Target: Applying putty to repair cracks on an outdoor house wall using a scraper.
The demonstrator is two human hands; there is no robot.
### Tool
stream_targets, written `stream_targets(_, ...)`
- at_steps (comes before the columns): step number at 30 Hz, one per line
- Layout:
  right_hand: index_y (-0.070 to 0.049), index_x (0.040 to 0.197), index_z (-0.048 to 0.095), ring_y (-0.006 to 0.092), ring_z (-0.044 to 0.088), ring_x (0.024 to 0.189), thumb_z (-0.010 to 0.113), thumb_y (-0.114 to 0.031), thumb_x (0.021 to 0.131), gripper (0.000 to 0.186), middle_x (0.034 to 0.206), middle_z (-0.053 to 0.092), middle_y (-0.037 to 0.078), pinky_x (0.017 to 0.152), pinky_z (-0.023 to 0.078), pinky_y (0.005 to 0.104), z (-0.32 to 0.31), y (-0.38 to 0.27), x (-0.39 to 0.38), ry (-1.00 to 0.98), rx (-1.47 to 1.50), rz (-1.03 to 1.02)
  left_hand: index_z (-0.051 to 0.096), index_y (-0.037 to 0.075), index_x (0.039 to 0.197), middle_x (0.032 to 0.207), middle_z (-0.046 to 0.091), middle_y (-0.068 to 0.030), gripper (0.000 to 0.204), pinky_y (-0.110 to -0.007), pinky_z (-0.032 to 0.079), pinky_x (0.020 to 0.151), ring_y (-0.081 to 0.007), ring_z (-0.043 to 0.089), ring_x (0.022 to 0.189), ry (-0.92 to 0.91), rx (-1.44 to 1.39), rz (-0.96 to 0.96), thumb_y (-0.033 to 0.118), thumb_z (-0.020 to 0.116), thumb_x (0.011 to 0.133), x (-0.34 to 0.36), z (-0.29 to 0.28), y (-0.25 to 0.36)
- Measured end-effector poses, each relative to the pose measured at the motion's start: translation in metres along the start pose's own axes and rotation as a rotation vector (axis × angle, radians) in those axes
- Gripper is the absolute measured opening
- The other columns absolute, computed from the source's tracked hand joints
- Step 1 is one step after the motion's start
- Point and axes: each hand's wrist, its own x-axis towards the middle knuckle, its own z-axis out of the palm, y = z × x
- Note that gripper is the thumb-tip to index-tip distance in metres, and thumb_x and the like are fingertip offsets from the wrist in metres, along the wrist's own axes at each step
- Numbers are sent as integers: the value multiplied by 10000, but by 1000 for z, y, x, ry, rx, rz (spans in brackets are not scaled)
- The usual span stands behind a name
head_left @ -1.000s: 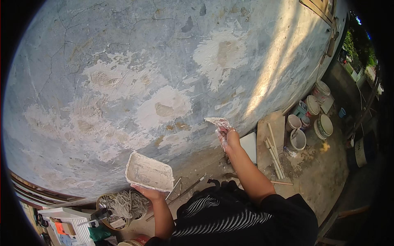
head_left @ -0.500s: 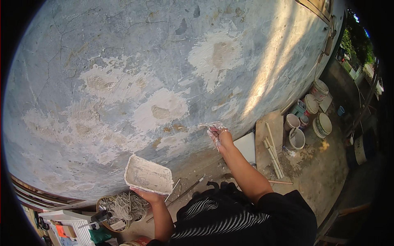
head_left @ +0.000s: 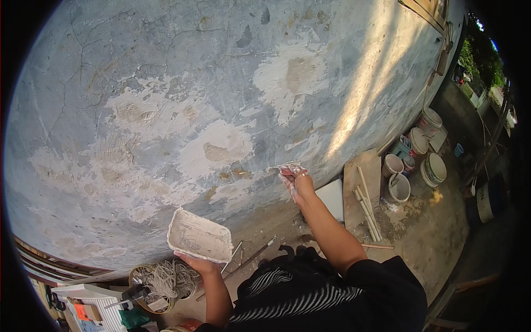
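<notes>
Bare wall (head_left: pixel 182 72) above lies open (buckets (head_left: pixel 412 166) and planks (head_left: pixel 362 191) crowd the right floor)

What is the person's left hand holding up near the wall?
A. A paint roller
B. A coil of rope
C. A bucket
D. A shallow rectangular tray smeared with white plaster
D: the left hand supports a shallow plaster-smeared tray from beneath, while the right hand presses a plaster-covered scraper against the wall.
</notes>
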Motion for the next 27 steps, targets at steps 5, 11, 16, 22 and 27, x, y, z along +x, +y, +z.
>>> stream_targets(5,-4,991,507,232,604,810,426,-57,911,126,899,589,116,767,543,388,-27,17,-16,85,-10,101,275,151,1394,1410,328,-88,714,-479,341,1010,-320,390,1234,-43,4,14,646,255,881,0,-1,2)
stream_targets(11,5,1076,497,227,611,799,403,-72,917,200,960,592,133,731,555,378,1,4,8,15,41,66,265,155,1399,1416,320,-89,713,-477,339,1012,-320,386,1238,-25,39,-2,645,256,881,1,-1,-2)
stream_targets(16,13,1086,484,230,611,839,392,-79,929,204,980,585,134,751,555,383,-22,14,-17,14,19,58,254,153,1402,1414,321,-91,714,-469,339,1017,-315,385,1240,18,25,3,646,223,885,-6,10,5)
stream_targets(22,-3,1088,498,232,610,862,385,-43,910,215,981,587,134,755,555,386,-7,9,10,-2,81,-35,250,149,1403,1421,310,-95,708,-472,333,1021,-319,381,1245,-1,-21,-24,636,219,891,-9,19,4)
stream_targets(27,12,1032,491,241,606,859,378,-47,913,175,942,580,138,788,547,414,-9,13,-16,92,39,8,256,146,1402,1419,314,-94,709,-474,331,1021,-318,379,1246,-26,-68,-2,636,231,890,-7,8,6)
